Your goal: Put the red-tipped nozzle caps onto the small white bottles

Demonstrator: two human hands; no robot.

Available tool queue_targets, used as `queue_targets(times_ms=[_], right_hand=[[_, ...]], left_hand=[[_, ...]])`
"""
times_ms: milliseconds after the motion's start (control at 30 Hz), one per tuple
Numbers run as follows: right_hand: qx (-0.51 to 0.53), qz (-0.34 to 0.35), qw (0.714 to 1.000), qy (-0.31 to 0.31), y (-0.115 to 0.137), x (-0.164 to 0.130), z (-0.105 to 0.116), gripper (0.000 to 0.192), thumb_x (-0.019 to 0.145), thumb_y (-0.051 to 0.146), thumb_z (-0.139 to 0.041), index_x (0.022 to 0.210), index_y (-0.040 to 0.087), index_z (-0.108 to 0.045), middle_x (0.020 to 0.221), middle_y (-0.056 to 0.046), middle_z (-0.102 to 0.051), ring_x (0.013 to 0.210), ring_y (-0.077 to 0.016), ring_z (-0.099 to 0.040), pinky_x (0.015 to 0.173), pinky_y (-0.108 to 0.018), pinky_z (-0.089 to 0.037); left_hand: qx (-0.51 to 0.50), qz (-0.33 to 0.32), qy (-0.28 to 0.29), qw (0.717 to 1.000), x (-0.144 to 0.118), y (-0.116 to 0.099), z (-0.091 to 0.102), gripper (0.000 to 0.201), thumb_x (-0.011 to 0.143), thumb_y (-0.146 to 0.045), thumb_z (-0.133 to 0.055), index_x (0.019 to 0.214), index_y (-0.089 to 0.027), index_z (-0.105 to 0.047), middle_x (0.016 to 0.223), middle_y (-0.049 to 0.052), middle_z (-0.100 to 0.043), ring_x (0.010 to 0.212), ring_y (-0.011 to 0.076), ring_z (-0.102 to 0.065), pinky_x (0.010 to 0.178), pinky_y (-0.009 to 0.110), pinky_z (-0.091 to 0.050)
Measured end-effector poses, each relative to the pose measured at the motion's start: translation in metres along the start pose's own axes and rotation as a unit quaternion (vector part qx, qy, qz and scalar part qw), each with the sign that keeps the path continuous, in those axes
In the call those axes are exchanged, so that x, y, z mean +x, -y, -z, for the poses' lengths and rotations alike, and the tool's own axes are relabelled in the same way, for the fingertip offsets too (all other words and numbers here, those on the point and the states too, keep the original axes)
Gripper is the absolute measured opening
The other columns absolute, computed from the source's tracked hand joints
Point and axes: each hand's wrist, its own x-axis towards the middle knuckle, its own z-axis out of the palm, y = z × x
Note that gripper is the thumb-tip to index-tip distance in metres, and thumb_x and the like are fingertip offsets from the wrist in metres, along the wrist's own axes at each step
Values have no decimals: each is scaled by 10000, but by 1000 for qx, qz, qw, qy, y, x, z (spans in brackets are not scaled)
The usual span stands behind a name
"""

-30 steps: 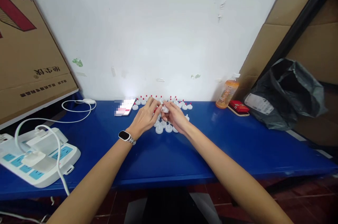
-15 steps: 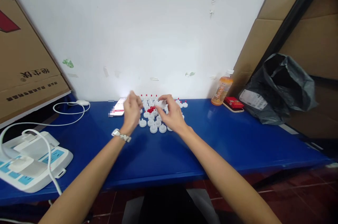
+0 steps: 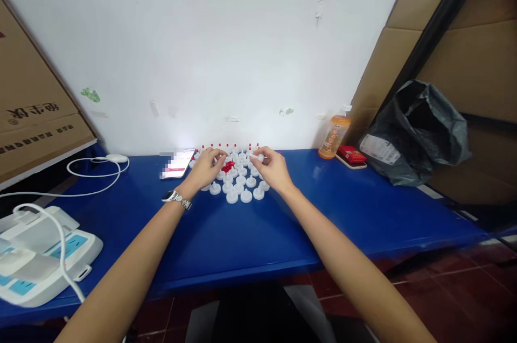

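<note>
Caps (image 3: 246,196) crowded on the blue table (image 3: 242,246) might tip or scatter if a wrist brushes them, and the white cap (image 3: 257,158) pinched in the right hand (image 3: 276,170) could slip, since the hold looks rather shallow. That one, over the cluster's right side, is pale and partly hidden; those below have round bases and narrow spouts. The left hand (image 3: 204,170) curls beside the red tips (image 3: 228,166); whether it grips anything, I cannot tell

Blue table (image 3: 242,240) under white caps (image 3: 246,196), red pieces (image 3: 228,166), phone (image 3: 178,164), power strip (image 3: 86,249), drink bottle (image 3: 334,137)
</note>
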Motion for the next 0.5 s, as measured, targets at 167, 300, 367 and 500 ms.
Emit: queue_targets(times_ms=[167,300,367,500], right_hand=[[-87,51,993,-65,-1,4,0,164,813,381,-716,837,226,-764,958,-67,-627,1006,-244,-592,890,-364,-470],[-112,23,993,11,-4,11,4,141,828,326,-685,827,197,-742,719,-4,-605,739,-181,-583,747,-313,-447],[-134,16,989,51,-5,13,7,113,823,286,-672,809,187,-723,699,0,-633,680,-163,-571,692,-296,-423],[-249,39,963,95,-1,13,11,97,825,250,-650,784,189,-713,766,-51,-702,743,-200,-609,722,-321,-423]], left_hand=[[-21,-31,29,999,-24,-9,10,326,970,-461,-507,962,-203,-706,939,68,-648,852,214,-600,815,362,-484],[27,-71,82,994,-31,-15,9,305,931,-495,-575,934,-230,-728,898,64,-662,891,238,-609,822,375,-472],[34,-75,94,992,-31,-17,8,281,916,-480,-600,910,-232,-730,872,59,-686,884,241,-614,812,377,-462],[7,-61,111,992,-30,-17,9,252,918,-432,-598,843,-232,-731,847,52,-717,827,225,-628,737,344,-454]])
